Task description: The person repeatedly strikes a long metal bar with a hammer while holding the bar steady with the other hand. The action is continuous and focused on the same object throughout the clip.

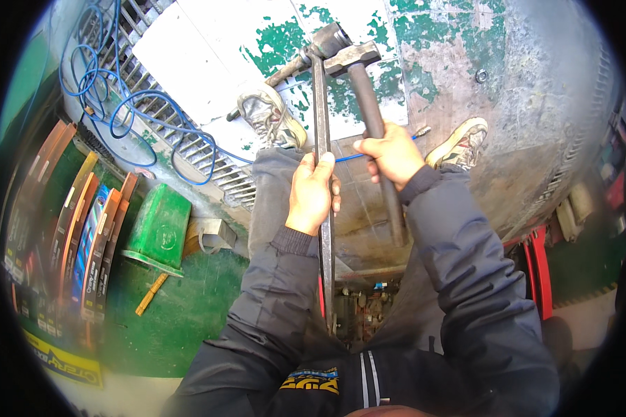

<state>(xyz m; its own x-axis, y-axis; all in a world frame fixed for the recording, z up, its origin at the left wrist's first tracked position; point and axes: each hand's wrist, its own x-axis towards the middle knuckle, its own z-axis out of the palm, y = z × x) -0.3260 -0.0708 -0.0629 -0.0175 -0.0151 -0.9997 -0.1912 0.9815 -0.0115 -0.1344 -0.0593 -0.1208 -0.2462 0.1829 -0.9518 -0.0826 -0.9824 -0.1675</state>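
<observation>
My left hand (310, 195) is wrapped round a long dark metal pry bar (320, 111), whose lower end runs down toward my lap. In my right hand (395, 157) is the handle of a hammer (365, 90), with its steel head at the far end, close to the bar's tip. Beyond them a second hammer (329, 42) with a thick head lies on the floor, its handle slanting left behind my left shoe (268, 115). The bar's far tip overlaps that head in view; whether they touch, I cannot tell.
A blue hose (125, 104) coils over a metal floor grate (209, 163) at left and passes under my hands. Left stand a green bin (161, 226) and a row of upright flat packages (83, 236). A red metal frame (540, 271) is at right. Worn floor paint (452, 62) lies ahead.
</observation>
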